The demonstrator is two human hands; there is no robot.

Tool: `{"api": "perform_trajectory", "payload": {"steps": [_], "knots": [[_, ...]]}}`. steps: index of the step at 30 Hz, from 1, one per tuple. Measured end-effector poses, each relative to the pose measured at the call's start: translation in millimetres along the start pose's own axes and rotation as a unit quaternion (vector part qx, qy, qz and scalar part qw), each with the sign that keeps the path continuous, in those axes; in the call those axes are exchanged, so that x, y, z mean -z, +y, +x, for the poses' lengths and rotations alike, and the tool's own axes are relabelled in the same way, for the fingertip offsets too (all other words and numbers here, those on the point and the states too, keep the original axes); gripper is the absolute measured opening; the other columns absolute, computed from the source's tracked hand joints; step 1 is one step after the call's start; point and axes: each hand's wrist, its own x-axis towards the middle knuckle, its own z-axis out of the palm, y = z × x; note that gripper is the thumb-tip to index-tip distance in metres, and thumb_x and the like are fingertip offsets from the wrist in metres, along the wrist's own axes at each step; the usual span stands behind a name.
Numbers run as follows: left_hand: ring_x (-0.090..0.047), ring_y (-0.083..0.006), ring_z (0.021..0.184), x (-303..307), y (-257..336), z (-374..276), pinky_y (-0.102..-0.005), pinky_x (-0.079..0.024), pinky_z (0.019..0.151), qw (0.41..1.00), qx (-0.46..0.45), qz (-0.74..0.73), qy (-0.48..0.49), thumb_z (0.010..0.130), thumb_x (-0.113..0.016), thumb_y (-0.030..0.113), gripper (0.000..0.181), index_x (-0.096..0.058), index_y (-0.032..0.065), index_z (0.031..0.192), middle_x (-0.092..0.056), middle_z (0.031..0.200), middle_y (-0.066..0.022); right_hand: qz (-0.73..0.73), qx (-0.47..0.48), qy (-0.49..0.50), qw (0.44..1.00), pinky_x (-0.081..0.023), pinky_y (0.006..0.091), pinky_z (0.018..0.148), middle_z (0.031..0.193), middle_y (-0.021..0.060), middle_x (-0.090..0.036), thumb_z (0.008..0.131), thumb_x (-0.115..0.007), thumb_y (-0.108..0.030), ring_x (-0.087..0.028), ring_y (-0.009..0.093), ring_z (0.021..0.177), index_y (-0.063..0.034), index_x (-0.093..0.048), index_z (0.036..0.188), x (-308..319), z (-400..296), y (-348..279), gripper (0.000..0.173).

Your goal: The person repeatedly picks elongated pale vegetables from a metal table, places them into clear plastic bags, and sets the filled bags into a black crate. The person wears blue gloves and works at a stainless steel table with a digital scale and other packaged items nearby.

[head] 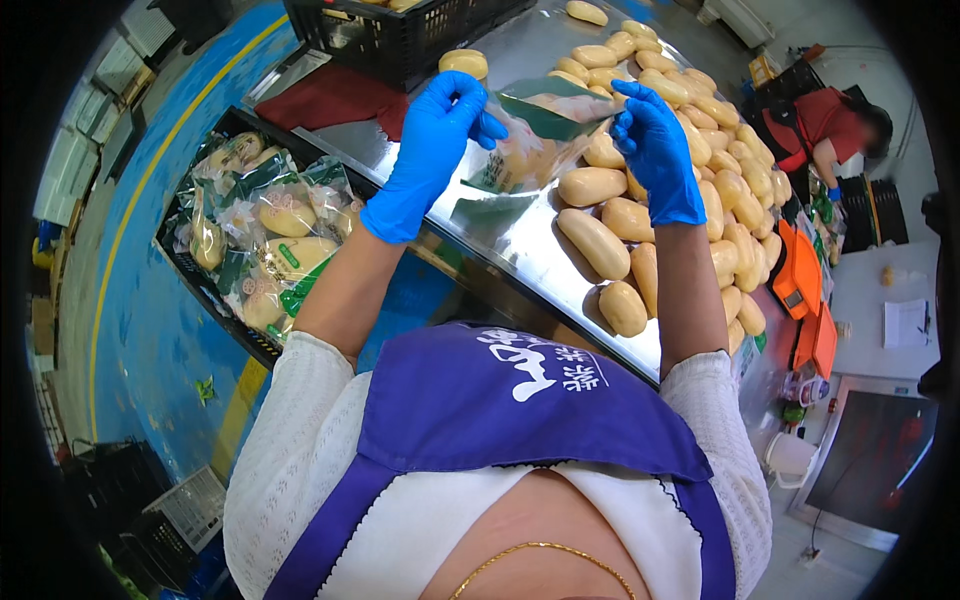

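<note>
My left hand (454,112), in a blue glove, pinches one side of a clear plastic bag (559,120) printed with green bands and pale flowers. The opposite corner of the bag is between the fingertips of my right hand (660,142), also gloved in blue. A yellowish shape shows through the lower part of the bag; whether it lies inside is hard to tell. Just beyond my left hand lies a single lotus root segment (463,63). Many loose, pale yellow lotus root segments (592,244) are heaped on the metal table (517,251) around and beyond my right hand.
A black crate of bagged lotus roots (289,214) stands at the left. Further back are a dark red cloth (330,97) and another black crate (420,45). Orange scales (799,270) sit at the right, near a person in red (817,131) bending over.
</note>
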Motion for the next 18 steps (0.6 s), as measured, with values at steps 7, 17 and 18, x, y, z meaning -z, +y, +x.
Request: {"api": "perform_trajectory", "payload": {"steps": [7,17,18], "knots": [[-0.065,-0.0178,0.071,-11.7,-6.8,-8.9,-0.0283,-0.052,0.066,1.0,0.017,-0.004,0.006,0.099,-0.054,0.013,0.013,-0.057,0.0017,0.105,-0.065,0.082,-0.0108,0.044,0.075,0.07,0.994,-0.049,0.0235,0.055,0.075,0.0066,-0.06,0.093,-0.051,-0.009,-0.059,0.015,0.062,-0.004,-0.06,0.113,20.3,-39.8,15.3,0.023],[-0.059,-0.0145,0.067,-63.7,26.7,-70.4,-0.026,-0.047,0.061,0.989,-0.023,0.115,-0.087,0.101,-0.049,0.009,0.017,-0.057,0.001,0.113,-0.063,0.088,-0.0101,0.108,0.228,0.11,0.961,-0.046,0.0211,0.044,0.071,0.0074,-0.066,0.095,-0.051,-0.011,-0.064,0.015,0.054,-0.0058,-0.062,0.108,15.1,-158.8,-46.3,0.017],[-0.059,-0.0139,0.066,-74.8,28.0,-79.7,-0.0248,-0.047,0.06,0.984,-0.04,0.144,-0.098,0.1,-0.049,0.007,0.016,-0.057,0.0008,0.113,-0.062,0.096,-0.01,0.109,0.238,0.123,0.957,-0.046,0.0212,0.044,0.07,0.0072,-0.065,0.095,-0.051,-0.01,-0.064,0.015,0.054,-0.0055,-0.062,0.108,20.6,-178.9,-52.0,0.017]]}}
